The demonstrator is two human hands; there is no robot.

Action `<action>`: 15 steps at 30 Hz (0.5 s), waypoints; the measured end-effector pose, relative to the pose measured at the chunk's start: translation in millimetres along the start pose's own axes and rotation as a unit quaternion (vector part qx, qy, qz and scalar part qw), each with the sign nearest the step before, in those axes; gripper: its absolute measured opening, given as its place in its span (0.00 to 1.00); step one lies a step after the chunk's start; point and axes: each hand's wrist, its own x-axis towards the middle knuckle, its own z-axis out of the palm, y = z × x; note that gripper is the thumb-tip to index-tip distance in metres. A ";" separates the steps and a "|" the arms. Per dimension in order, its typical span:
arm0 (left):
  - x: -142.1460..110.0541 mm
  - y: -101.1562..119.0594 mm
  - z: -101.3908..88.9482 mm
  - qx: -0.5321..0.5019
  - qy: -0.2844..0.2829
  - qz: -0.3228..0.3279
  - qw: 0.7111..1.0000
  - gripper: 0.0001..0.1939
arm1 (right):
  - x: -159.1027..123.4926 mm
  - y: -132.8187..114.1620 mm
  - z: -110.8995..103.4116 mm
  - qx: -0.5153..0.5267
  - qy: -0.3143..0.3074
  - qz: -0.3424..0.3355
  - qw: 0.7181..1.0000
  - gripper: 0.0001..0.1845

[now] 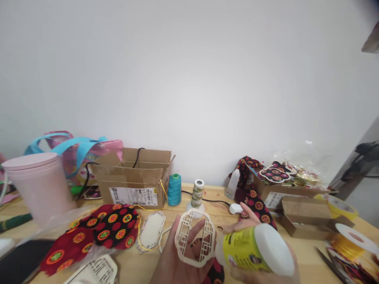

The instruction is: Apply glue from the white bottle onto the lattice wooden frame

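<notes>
My left hand point(170, 256) held a pale lattice frame point(206, 238); right hand point(246, 221) gripped a white-based squeeze bottle point(256, 250). Yellow label point(237, 247), carton point(130, 179) sticker point(133, 196): print illegible.

The pale frame point(212, 235) has a wavy outline, lattice cutouts down both sides and an open middle; it is tipped up in the left hand point(171, 258). The white bottle point(251, 249), with a yellow label, lies sideways in the right hand point(248, 221), narrow end toward the frame.
</notes>
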 end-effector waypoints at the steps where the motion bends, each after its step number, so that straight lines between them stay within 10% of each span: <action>1: -0.3 0.0 0.2 0.000 -0.004 0.001 1.000 0.23 | -0.3 1.3 -0.5 -0.012 0.006 0.000 1.000 0.21; 15: 6.4 -4.5 -4.4 -0.001 0.051 0.036 0.998 0.27 | -2.9 0.2 6.1 0.066 0.042 0.108 0.991 0.22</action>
